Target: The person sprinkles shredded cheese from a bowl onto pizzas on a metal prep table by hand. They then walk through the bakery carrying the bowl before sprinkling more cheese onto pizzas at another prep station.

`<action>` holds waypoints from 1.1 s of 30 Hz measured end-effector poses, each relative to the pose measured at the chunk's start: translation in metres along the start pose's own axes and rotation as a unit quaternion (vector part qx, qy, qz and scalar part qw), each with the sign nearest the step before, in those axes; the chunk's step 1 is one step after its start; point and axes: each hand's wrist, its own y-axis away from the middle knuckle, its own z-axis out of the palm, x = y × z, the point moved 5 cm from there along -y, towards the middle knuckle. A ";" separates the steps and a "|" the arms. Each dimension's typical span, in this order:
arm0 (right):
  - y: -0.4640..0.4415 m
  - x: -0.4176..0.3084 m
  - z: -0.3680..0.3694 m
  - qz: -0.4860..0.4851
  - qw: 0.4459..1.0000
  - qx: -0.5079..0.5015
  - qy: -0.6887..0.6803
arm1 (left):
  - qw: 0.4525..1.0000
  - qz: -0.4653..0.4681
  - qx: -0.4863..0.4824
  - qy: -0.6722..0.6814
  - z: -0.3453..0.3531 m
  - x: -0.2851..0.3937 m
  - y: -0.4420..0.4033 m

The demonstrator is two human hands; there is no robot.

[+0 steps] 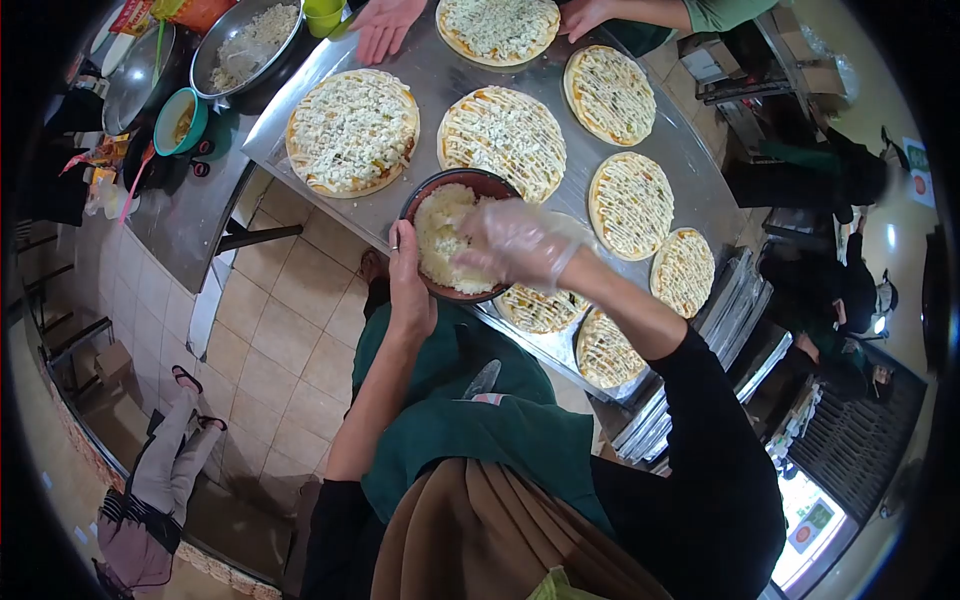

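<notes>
A clear-gloved right hand (515, 240), blurred, works in a reddish-brown bowl (465, 177) of grated white cheese (437, 225); whether its fingers are closed on any cannot be told. The bare left hand (410, 285) grips the bowl's side at the near edge of a steel table (422, 72), thumb at the rim. Print on an orange-and-red packet (195, 12), top left, is too small to read, as are a wall poster (918, 170) at far right and a small red-and-white label (487, 399) on the green apron (500, 425). Pizzas (353, 132) striped with pale sauce and scattered with white topping crowd the table; the bowl and right forearm hide parts of those nearest. Across the table, a co-worker's two hands (390, 28) flank the farthest pizza. At left stand a steel basin (255, 50) with more white gratings, a lime-green cup (322, 15) and a turquoise bowl (180, 122). Stacked metal trays (730, 310) sit close by the table's right side; a person in light trousers (170, 450) is at lower left.
</notes>
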 end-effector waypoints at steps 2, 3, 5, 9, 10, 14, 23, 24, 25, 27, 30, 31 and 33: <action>-0.002 -0.002 0.027 -0.061 0.996 0.068 -0.008 | 1.000 0.016 0.003 -0.005 0.003 -0.002 -0.003; -0.004 -0.003 0.033 -0.079 0.991 0.101 -0.041 | 1.000 0.006 -0.008 0.011 0.001 -0.005 -0.005; -0.007 0.006 0.040 -0.092 0.987 0.080 -0.107 | 0.998 -0.023 -0.026 0.049 -0.003 -0.013 -0.005; -0.007 0.016 0.029 -0.082 0.975 0.105 -0.177 | 1.000 -0.004 -0.019 -0.001 0.001 -0.013 -0.006; -0.005 0.011 0.028 -0.091 0.978 0.113 -0.153 | 0.999 0.011 -0.009 -0.037 -0.002 -0.015 -0.010; -0.011 0.026 0.029 -0.062 0.974 0.064 -0.209 | 0.999 -0.020 -0.019 -0.025 0.000 -0.026 -0.013; -0.004 0.130 -0.039 0.045 0.882 0.102 -0.458 | 0.999 -0.031 -0.015 0.009 -0.011 -0.005 -0.006; -0.011 0.153 -0.036 0.055 0.895 0.125 -0.424 | 0.999 -0.029 -0.010 0.010 -0.013 -0.003 -0.004; -0.021 0.177 -0.030 0.069 0.912 0.137 -0.379 | 0.999 -0.027 -0.003 -0.022 -0.020 -0.004 -0.003; -0.034 0.201 -0.025 0.097 0.939 0.162 -0.288 | 0.999 -0.039 0.005 -0.001 -0.021 0.005 0.006; -0.040 0.200 -0.032 0.134 0.937 0.172 -0.273 | 0.998 -0.052 0.027 0.009 -0.031 0.008 0.015; -0.042 0.200 -0.037 0.146 0.947 0.185 -0.218 | 0.998 -0.056 0.035 0.009 -0.035 0.008 0.018; -0.044 0.209 -0.040 0.128 0.941 0.228 -0.216 | 0.997 -0.061 0.038 0.010 -0.038 0.011 0.023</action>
